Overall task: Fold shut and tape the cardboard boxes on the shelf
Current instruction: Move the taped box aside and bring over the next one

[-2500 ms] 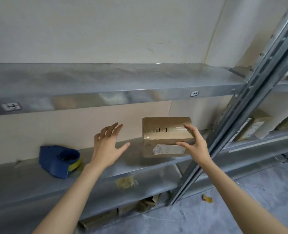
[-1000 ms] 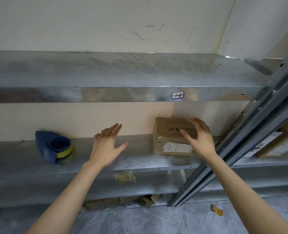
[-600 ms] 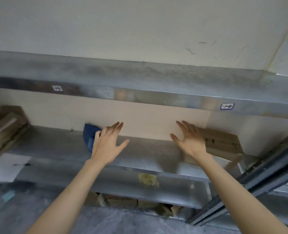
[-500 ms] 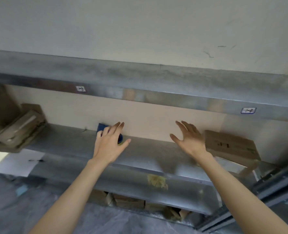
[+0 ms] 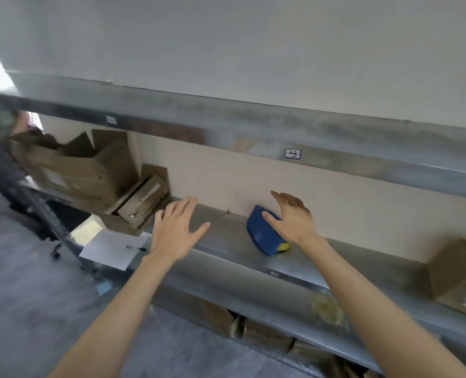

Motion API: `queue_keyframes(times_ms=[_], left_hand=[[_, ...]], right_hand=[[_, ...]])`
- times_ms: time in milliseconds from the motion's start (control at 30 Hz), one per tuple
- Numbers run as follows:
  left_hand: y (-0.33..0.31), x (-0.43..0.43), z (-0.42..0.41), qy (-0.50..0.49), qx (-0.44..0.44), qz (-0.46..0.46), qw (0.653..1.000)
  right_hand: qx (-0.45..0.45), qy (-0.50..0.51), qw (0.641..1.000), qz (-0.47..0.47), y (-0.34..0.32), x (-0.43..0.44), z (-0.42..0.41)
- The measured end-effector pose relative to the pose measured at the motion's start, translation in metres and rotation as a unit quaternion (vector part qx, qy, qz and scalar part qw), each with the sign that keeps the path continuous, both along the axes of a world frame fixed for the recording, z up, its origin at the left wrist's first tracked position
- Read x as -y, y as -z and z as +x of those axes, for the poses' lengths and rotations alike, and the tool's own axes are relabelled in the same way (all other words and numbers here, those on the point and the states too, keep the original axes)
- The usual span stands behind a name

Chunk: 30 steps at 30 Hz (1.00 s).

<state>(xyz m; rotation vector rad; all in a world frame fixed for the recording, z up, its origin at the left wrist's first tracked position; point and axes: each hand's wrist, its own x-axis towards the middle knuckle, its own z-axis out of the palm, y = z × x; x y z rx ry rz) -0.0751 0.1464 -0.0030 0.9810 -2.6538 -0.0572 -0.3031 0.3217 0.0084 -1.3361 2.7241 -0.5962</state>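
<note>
- My left hand (image 5: pixel 177 230) and right hand (image 5: pixel 291 219): both spread, grasping nothing.
- Right hand in front of the blue tape dispenser (image 5: pixel 261 237), mid-shelf (image 5: pixel 226 234).
- 2 open cardboard boxes (image 5: pixel 76 170) at the shelf's left end, contents unseen; 1 closed box (image 5: pixel 461 276) at its right end.

The left hand (image 5: pixel 175 230) hovered flat near the open boxes (image 5: pixel 90 170); the right hand (image 5: pixel 291 219) hovered, fingers spread, over the tape dispenser (image 5: pixel 261 237) on the shelf (image 5: pixel 226 241).

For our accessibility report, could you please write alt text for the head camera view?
Two bare hands reach toward a metal shelf: the right hand is spread just in front of a blue tape dispenser, the left hand open and holding nothing. Open cardboard boxes sit at the shelf's left end, another box at its right.
</note>
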Motion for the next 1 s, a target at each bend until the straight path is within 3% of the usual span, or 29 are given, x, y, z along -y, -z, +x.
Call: queue_keyframes(times_ms=[333,733,1000], left_hand=[[0.013,0.109,0.065,-0.065,-0.044,0.018,0.997],[0.048,0.232,0.103,-0.132,0.001,0.074,0.988],[0.070,0.278,0.113,-0.044,0.010,0.135,0.990]], right_hand=[[0.010,-0.115,0.993,-0.002,0.004,0.163,0.064],[0.045,-0.233,0.971,0.026,0.040,0.350,0.082],[0.072,-0.290,0.952,0.072,0.061,0.401,0.091]])
